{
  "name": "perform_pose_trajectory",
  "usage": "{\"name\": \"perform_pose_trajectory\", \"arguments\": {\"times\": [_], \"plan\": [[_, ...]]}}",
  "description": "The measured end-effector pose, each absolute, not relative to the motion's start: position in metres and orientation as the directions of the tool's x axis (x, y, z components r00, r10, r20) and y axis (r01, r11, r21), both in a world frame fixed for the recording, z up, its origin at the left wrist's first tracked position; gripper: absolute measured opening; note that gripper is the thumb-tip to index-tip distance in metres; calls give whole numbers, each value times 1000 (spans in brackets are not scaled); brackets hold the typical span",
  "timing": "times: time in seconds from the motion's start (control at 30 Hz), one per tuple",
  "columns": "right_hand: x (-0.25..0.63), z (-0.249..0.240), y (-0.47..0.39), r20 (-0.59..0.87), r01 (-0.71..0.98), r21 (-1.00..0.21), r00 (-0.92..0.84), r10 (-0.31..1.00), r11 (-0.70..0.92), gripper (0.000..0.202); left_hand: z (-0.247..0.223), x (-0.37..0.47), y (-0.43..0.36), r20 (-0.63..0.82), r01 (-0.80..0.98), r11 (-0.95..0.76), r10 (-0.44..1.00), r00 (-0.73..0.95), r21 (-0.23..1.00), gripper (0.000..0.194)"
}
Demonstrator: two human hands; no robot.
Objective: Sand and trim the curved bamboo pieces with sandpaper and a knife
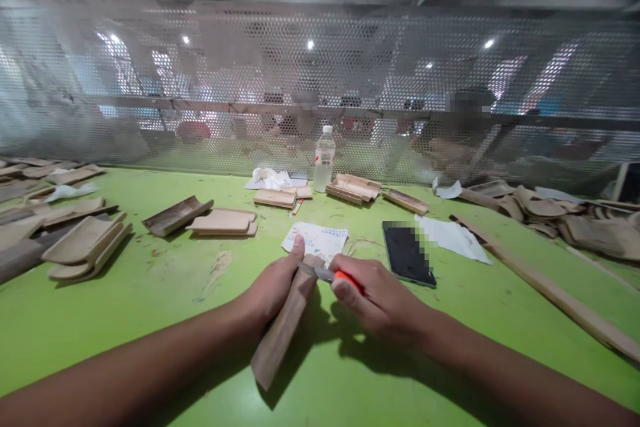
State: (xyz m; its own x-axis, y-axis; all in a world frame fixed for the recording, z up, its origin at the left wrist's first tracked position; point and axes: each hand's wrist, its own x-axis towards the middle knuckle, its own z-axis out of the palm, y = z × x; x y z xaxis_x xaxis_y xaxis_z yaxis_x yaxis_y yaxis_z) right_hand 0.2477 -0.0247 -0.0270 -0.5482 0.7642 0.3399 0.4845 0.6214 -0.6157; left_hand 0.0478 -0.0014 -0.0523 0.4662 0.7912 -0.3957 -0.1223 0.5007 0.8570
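My left hand [273,287] is closed round a brown strip of wood or bamboo [285,333], its thumb near the strip's far end. The strip slants, its near end toward me. In my right hand [377,293] is a knife with an orange handle [349,281]. Its blade [320,272] lies across the far end of the strip, close to my left thumb. Just behind the blade, a white sheet of sandpaper with blue print [325,240] rests on the green table [210,353].
A phone [407,253] and white paper [455,239] lie to the right, beside a long wooden strip [550,287]. Curved pieces [90,247] are stacked at left, others [355,188] near a bottle [325,160]. Behind stands a perforated metal screen [225,80].
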Motion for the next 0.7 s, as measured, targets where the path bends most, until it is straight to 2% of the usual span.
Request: {"name": "perform_pose_trajectory", "arguments": {"times": [0.1,0.23,0.4,0.47,0.53,0.7], "plan": [[244,-26,-28,356,492,-601,-540,762,630,55,-51,53,-7,-445,-106,594,698,561,797,74],[246,-27,-25,323,537,-640,-461,827,550,51,-44,55,-14,-402,-143,644,618,675,752,67],[249,-28,-18,249,573,-677,-413,876,462,53,-31,46,-19,-270,-119,491,646,714,863,44],[250,-28,-17,247,574,-678,-409,878,458,53,-28,42,-18,-218,-59,373,656,723,926,48],[251,-25,-17,267,571,-675,-402,876,468,52,-25,40,-15,-177,-35,294,663,727,955,44],[257,-17,-16,367,567,-648,-353,861,509,53,-21,42,-13,-154,-71,257,754,639,964,22]]}}
